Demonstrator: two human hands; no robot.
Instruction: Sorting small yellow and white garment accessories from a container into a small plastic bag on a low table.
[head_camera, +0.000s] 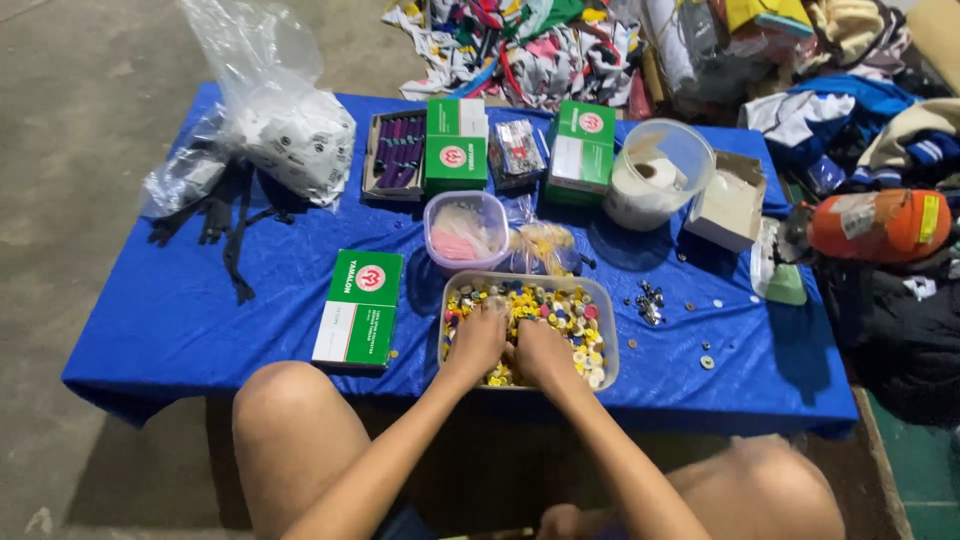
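Multicoloured buttons (560, 305) are filling a clear rectangular tub (608, 330) on the blue tablecloth (200, 310); left hand (478, 338) and right hand (540, 352) are digging in, fingers buried, grip impossible to tell.

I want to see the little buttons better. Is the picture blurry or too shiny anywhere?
Head view: the tray of buttons is fairly sharp, though both hands cover part of it; the blue table cover shows soft shine on its creases; the plastic bag glares white; straight edges bend near the corners.
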